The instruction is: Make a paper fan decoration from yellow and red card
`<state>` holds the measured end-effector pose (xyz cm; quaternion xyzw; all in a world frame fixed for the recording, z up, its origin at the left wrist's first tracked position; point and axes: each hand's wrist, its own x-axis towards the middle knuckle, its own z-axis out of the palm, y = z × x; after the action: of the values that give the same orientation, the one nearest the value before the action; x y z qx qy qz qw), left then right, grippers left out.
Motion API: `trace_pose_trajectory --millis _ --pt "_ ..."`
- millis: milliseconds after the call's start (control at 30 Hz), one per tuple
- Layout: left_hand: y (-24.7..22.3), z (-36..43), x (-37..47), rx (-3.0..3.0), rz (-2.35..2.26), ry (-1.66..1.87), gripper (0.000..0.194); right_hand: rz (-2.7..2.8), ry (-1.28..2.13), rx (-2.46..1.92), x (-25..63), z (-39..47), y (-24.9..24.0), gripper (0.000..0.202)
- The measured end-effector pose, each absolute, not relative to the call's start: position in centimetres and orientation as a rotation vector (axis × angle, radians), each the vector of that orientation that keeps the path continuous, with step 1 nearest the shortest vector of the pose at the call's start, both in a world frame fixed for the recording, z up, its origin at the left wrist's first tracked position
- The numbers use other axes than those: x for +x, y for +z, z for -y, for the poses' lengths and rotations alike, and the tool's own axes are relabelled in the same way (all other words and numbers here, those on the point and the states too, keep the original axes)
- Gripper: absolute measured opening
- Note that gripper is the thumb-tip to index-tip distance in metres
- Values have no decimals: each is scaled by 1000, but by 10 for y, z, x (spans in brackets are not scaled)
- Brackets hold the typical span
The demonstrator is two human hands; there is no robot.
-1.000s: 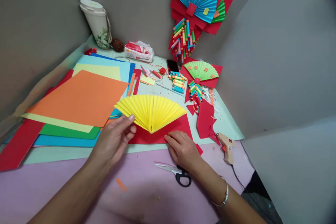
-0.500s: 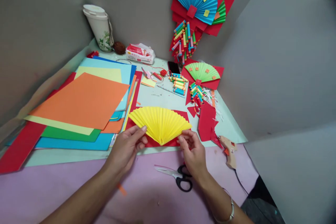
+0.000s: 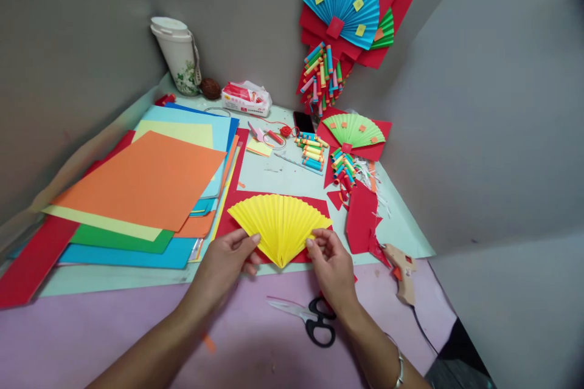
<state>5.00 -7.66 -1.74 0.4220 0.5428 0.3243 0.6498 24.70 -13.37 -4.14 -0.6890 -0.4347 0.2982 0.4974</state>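
A pleated yellow paper fan (image 3: 281, 225) is spread out in front of me, its point toward me. My left hand (image 3: 232, 258) pinches its left edge between thumb and fingers. At the opposite edge, my right hand (image 3: 331, 261) grips the fan the same way. Under it lies a red paper sheet (image 3: 319, 200), partly covered by the fan. Scissors with black handles (image 3: 303, 316) rest on the lilac surface just below the fan, next to my right wrist.
Stacked coloured paper (image 3: 150, 182) spreads over the left. Behind are a white cup (image 3: 177, 55), a tissue pack (image 3: 246, 98), a phone (image 3: 303, 122) and small paper rolls (image 3: 312, 152). A glue gun (image 3: 404, 273) lies right, near red scraps (image 3: 362, 219). A blue fan decoration (image 3: 344, 6) hangs on the wall.
The whole view has shifted slightly, so things sit a little lower in the picture. Both hands keep their hold on the yellow fan, which now sits slightly nearer me over the red sheet.
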Motion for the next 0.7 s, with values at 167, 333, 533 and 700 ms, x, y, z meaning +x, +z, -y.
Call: trace_pose_trajectory --millis 167,333,533,700 --pt "-6 72 51 1060 -1287 799 32 1078 689 -1681 247 132 -37 27" --pt "-2 67 54 976 -1360 908 47 1123 658 -1693 248 130 -35 26" --pt "0 69 55 1034 -1402 870 37 1153 647 -1721 247 128 -37 26" --pt "0 71 57 1102 -1434 804 31 1178 624 -1727 247 128 -40 26"
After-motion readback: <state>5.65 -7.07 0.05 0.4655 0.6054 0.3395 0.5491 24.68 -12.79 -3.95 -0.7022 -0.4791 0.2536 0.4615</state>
